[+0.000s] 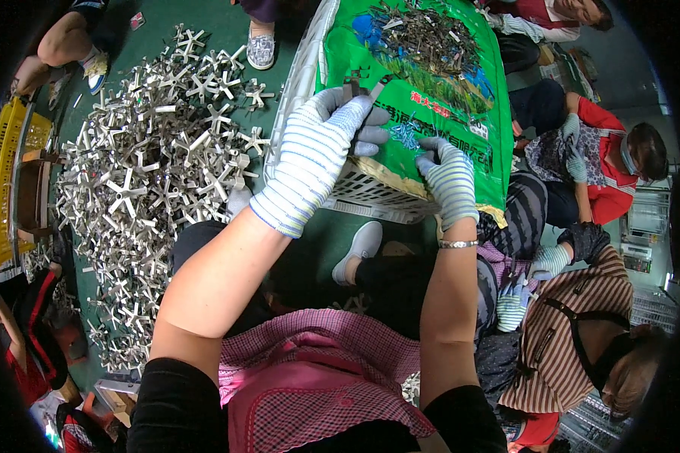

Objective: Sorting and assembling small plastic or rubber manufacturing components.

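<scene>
My left hand (310, 151), in a white striped glove with grey coated fingers, is closed on small grey metal pieces (379, 88) that stick up past the thumb and forefinger. It is raised over the left part of a green printed sack (345, 57). My right hand (449, 180), gloved the same way, has its fingers curled together at the sack, right beside a little heap of thin blue pieces (405, 134). Whether those fingers pinch a piece is hidden. Farther off on the sack lies a heap of dark slim metal parts (423, 39).
The sack covers an upturned-looking white plastic crate (355, 187). To the left, a large pile of white star-shaped parts (147, 189) spreads over the green floor. A yellow crate (4, 174) stands at far left. Several people sit close by on the right; one wears a striped top (563, 332).
</scene>
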{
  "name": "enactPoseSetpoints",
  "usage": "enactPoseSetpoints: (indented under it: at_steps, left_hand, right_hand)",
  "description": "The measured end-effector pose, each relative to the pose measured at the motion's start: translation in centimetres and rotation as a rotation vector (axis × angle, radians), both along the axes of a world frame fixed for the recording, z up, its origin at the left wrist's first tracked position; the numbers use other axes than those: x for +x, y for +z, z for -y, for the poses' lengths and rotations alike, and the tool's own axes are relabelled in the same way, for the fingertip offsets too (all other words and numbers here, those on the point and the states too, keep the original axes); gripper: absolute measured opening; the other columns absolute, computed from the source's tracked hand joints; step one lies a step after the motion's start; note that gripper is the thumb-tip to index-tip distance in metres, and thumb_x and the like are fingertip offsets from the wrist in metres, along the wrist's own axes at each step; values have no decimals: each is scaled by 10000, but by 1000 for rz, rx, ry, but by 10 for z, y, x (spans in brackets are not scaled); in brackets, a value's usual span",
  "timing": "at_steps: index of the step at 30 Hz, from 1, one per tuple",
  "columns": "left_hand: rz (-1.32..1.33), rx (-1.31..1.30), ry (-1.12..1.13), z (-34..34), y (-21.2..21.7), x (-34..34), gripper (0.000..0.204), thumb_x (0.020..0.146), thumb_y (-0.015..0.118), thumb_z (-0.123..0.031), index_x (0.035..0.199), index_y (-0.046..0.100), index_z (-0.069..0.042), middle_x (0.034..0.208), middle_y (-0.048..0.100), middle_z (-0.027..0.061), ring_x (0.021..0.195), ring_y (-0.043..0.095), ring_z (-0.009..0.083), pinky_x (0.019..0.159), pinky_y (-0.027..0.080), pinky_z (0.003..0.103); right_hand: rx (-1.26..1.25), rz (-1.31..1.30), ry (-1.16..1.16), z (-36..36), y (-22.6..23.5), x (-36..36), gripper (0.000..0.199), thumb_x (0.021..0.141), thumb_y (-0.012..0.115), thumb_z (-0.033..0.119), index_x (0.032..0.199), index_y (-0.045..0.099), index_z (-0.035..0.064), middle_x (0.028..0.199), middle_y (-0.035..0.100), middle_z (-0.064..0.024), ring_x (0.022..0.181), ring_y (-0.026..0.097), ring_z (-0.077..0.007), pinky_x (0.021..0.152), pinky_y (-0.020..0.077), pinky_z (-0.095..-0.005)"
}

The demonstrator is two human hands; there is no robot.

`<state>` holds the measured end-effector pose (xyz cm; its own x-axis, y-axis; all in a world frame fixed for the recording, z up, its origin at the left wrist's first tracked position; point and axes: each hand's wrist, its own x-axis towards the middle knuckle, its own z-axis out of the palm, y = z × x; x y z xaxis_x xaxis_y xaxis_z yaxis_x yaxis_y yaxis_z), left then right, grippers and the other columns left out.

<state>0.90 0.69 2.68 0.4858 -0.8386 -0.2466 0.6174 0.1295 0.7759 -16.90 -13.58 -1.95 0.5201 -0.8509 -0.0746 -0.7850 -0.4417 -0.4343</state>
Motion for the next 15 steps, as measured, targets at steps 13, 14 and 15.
enactPoseSetpoints:
  at_steps: [13, 14, 15]
  left_hand:
    - [-45, -29, -11, 6, -9, -5, 277, 912, 578, -147, 1123, 519, 22, 866, 641, 122, 641, 593, 134, 539, 472, 235]
    - [-47, -43, -22, 7, -12, -4, 284, 911, 581, -151, 1129, 520, 21, 869, 645, 119, 645, 598, 130, 542, 477, 234]
    - [-50, -57, -37, 7, -13, -4, 292, 910, 583, -155, 1134, 521, 20, 872, 649, 116, 649, 604, 127, 545, 482, 233]
  right_hand:
    - [12, -84, -58, -2, 5, 5, 217, 755, 687, 254, 902, 698, 94, 793, 682, -118, 735, 648, -250, 705, 509, -355]
    - [8, -144, -48, -4, 7, 8, 214, 751, 684, 292, 881, 703, 123, 815, 684, -122, 770, 655, -292, 723, 511, -378]
    - [-6, -193, -52, -2, 6, 11, 224, 749, 685, 315, 872, 703, 128, 833, 685, -118, 788, 653, -298, 727, 509, -393]
